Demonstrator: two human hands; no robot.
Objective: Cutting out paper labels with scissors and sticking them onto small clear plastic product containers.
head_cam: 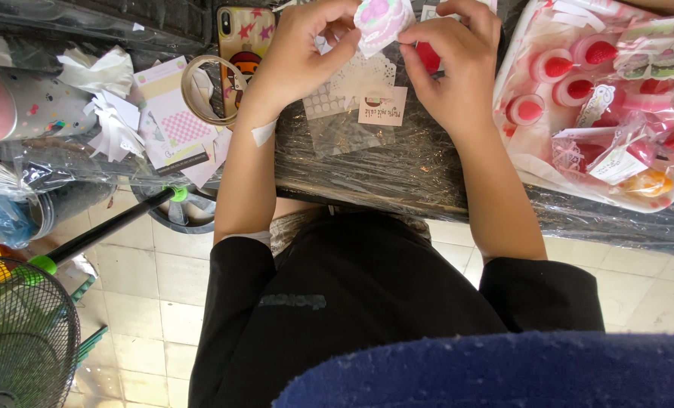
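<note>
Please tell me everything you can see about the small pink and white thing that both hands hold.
The small pink and white thing looks round, like a little cake in clear wrap, with pink bumps on a white body. The left hand and the right hand pinch it from both sides above the table. Its upper part is cut off by the picture edge.

Table cover: glossy crinkled plastic film. Label card: matt paper. Tape roll: shiny plastic.

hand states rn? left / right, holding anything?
Left hand: closed, pinching the small pink-and-white packet.
Right hand: closed, pinching the same packet from its other side.
</note>
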